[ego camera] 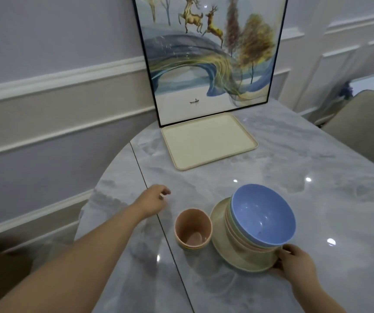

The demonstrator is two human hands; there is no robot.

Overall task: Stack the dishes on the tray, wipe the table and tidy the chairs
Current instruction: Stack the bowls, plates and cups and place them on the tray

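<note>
Tray (208, 141) long axis toward painting | right hand (294, 263) grips plate (224, 247) | left hand (153, 201) loose

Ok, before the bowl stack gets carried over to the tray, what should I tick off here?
1. Tray bare and ready to receive dishes: ok.
2. Right hand holds the plate rim under the stack: ok.
3. Blue bowl nested on the bowls below, sitting level: not ok, it tilts toward the camera.
4. Left hand supporting the stack: not ok, it rests apart on the table, fingers loosely curled.
5. Stacked cups out of the path to the tray: ok, they stand left of the plate.
6. Grip firm enough for one-handed lifting: cannot tell.
</note>
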